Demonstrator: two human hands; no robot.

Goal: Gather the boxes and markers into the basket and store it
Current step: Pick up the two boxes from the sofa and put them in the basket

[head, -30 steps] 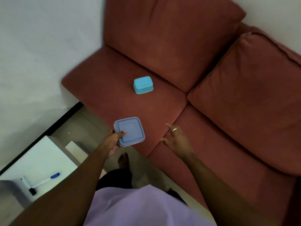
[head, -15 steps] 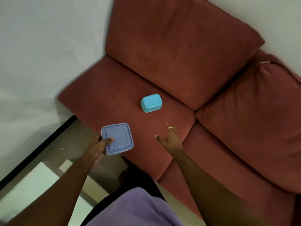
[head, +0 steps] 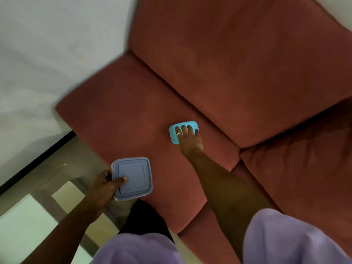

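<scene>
Risk: the right hand (head: 190,142) comes onto the small turquoise box (head: 173,138) on the sofa seat cushion (head: 123,119) from above, so a shallow pinch on smooth plastic may let it slip back onto the seat on lifting. The square lavender lidded box (head: 134,178), held by the left hand (head: 102,189) past the seat's near edge, could drop to the floor (head: 57,168). Right fingers (head: 183,129) curl over the turquoise box's far edge, thumb at its right side, gripping it; the left hand grips the lavender box, thumb on lid, other fingers hidden underneath.
</scene>
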